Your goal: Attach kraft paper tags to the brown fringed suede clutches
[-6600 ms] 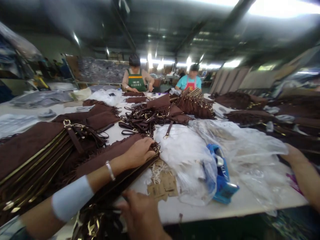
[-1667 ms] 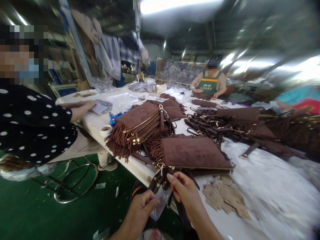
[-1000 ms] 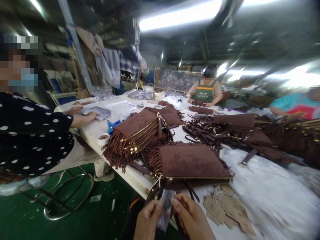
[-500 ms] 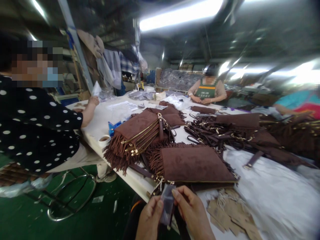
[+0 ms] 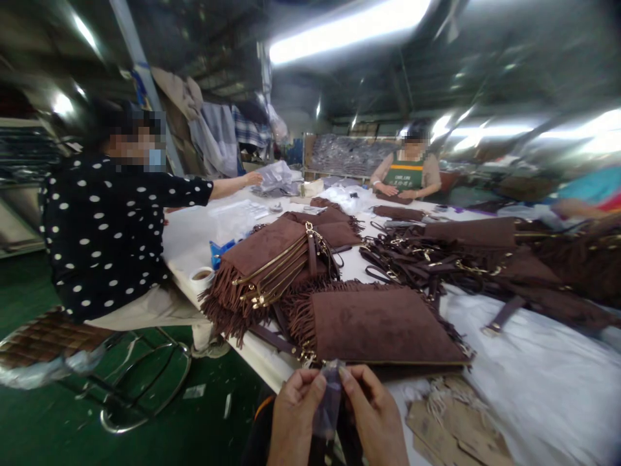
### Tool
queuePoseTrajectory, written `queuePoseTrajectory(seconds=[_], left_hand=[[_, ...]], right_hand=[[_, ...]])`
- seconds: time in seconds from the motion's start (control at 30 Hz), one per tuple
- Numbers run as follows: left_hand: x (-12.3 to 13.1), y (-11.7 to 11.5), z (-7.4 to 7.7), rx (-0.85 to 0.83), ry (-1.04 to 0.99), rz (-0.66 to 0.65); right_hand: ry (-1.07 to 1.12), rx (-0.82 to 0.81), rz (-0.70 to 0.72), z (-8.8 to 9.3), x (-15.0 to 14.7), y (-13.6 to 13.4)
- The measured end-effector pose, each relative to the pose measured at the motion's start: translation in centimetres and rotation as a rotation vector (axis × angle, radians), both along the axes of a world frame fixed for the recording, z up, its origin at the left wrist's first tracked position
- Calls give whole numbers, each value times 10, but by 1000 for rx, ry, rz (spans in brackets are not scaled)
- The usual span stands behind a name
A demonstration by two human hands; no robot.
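Note:
My left hand (image 5: pixel 291 421) and my right hand (image 5: pixel 376 417) meet at the bottom edge, both pinching a small clear plastic bag (image 5: pixel 328 404) between thumb and fingers. The bag hangs just in front of the gold zipper corner of a brown suede fringed bag (image 5: pixel 383 323) lying flat on the white table (image 5: pixel 187 236). Dark straps hang down under my hands. Left of that bag leans a stack of the same fringed bags (image 5: pixel 272 255) with gold zippers.
A person in a black polka-dot top (image 5: pixel 107 226) sits at the left and reaches across the table. Another person in a green apron (image 5: pixel 406 175) works at the far end. A heap of brown straps (image 5: pixel 422 259), cardboard tags (image 5: pixel 456 427) and white plastic (image 5: pixel 538 375) lie to the right.
My hands have risen a little with the small plastic bag, closer to the zipper corner. The polka-dot person has stretched an arm farther over the table. The view has swung slightly left.

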State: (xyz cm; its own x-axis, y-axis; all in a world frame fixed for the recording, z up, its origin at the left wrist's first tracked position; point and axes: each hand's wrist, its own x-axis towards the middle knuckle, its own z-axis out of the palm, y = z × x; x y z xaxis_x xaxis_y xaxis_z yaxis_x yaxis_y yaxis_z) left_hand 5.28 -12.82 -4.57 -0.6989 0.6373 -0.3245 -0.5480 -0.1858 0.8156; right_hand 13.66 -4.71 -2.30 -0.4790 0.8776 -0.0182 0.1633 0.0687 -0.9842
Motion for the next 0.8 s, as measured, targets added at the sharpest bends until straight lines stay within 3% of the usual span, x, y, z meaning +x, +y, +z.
queuePoseTrajectory(seconds=[0.27,0.43,0.57,0.7,0.8], left_hand=[[-3,15,-2,-15,-44,65],[-2,18,7,-77,61,101],[7,15,15,-222,413,143],[15,10,15,-342,714,186],[11,4,13,-316,685,144]], right_hand=[[-100,201,-77,-6,-1,-4],[-39,718,-181,-24,-11,-18],[-88,985,-223,-34,-16,-24],[-47,1004,-194,-37,-12,-19],[67,861,-111,-35,-7,-13]])
